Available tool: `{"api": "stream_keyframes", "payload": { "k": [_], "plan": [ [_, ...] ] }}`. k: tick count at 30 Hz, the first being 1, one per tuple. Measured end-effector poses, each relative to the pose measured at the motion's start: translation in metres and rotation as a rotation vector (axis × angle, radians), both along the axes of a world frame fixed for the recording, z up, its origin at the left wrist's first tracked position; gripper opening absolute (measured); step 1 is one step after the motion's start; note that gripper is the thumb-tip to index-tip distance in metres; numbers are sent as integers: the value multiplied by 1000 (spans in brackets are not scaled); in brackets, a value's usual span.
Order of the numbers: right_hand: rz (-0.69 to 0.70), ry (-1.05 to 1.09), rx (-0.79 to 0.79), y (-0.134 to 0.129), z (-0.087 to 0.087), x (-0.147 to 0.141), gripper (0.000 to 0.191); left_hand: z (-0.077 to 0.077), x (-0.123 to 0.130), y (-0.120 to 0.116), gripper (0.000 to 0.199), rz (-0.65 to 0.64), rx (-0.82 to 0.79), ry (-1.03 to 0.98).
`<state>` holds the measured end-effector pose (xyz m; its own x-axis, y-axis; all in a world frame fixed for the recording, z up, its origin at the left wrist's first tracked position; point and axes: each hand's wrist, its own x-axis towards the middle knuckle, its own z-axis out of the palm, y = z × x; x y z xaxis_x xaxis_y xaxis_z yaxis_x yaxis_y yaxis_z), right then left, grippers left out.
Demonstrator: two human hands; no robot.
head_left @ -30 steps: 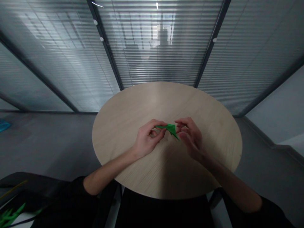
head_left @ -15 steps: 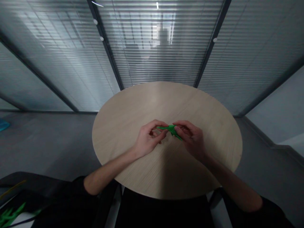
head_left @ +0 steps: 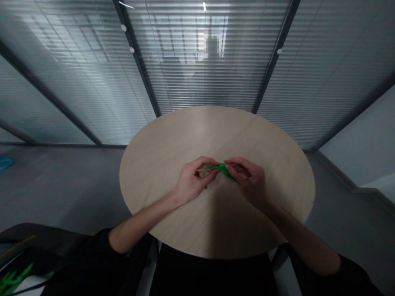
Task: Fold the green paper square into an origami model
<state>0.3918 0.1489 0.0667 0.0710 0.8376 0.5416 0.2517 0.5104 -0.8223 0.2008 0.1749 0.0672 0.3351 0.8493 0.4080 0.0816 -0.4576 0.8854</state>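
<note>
A narrow piece of folded green paper, probably origami, is held above the middle of the round wooden table. My left hand pinches its pointed left end between fingers and thumb. My right hand grips the other side, its fingers covering part of the paper. The hands nearly meet around the fold, and the paper's middle stays visible between them. Both forearms rest near the table's near edge.
Glass partitions with slatted blinds stand beyond the table, with a blurred person behind them. A dark chair at lower left holds green leaf-like pieces. A blue item lies on the grey floor at far left.
The green paper has gone from a wider triangular shape to a narrow, flatter one. My right hand has moved closer to my left and now closes over the paper.
</note>
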Motion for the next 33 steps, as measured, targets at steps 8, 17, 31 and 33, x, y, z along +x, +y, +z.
{"api": "stream_keyframes", "payload": {
  "k": [8,17,31,33],
  "plan": [
    [16,39,36,-1,-3,-1,17,-1,-2,-1,15,44,108,24],
    [-44,-10,38,-1,-3,-1,15,-3,-4,0,22,40,87,70],
    [-14,-13,73,-3,-3,0,15,1,-3,-3,15,96,185,66],
    [-17,-16,81,-3,-3,0,14,0,-3,-3,15,99,180,68]
  ]
}}
